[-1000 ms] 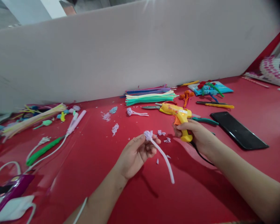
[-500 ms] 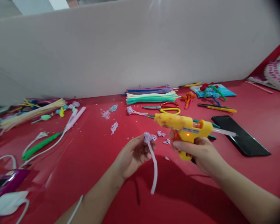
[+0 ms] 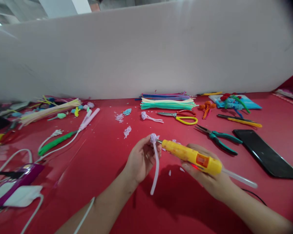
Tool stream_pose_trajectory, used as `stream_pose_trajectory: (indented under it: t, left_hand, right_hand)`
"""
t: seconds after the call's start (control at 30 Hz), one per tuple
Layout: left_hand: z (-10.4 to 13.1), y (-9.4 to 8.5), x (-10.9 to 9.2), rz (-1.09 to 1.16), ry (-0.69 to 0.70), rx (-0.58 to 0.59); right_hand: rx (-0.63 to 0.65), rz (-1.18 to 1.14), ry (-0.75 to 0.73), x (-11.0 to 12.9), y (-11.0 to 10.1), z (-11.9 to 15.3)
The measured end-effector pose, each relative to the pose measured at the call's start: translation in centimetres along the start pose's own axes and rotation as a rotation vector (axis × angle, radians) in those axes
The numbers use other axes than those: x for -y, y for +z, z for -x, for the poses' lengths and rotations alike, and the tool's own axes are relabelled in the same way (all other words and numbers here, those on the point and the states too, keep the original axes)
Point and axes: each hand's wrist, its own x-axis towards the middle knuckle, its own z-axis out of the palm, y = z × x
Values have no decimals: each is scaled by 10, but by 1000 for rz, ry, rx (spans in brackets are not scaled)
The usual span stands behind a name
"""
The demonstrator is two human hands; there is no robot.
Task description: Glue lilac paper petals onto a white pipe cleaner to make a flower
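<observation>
Pinched in the fingers of my left hand (image 3: pixel 141 158) is a lilac pipe-cleaner flower (image 3: pixel 155 162), its ruffled head up and its stem hanging down. My right hand (image 3: pixel 210 177) is wrapped round a yellow glue gun (image 3: pixel 185 153), with a clear glue stick (image 3: pixel 241 179) poking out of the back. The metal nozzle (image 3: pixel 159 141) meets the flower head at its right side; whether glue is coming out is too small to see. Another lilac flower (image 3: pixel 144 115) lies on the red table beyond my hands.
Scissors (image 3: pixel 187 119), teal pliers (image 3: pixel 222 143) and a black phone (image 3: pixel 268 154) lie ahead and right. Pipe-cleaner bundles (image 3: pixel 168 104) lie by the wall. On the left are a pink corded tool (image 3: pixel 89 119), a green-handled tool (image 3: pixel 56 143) and a purple power strip (image 3: pixel 21 182).
The glue gun has come down and left, turning so its nozzle is at the flower head. The pliers are now uncovered. The camera view has shifted left.
</observation>
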Motion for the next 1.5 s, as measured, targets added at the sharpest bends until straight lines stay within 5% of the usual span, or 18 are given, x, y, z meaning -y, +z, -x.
stream_pose_trajectory:
  t: [0.53, 1.5]
  left_hand:
    - [-2, 0, 5, -81, 132, 0]
    - [-1, -1, 6, -122, 133, 33]
  right_hand:
    - [85, 219, -161, -7, 2, 1]
    - [76, 327, -80, -6, 4, 1]
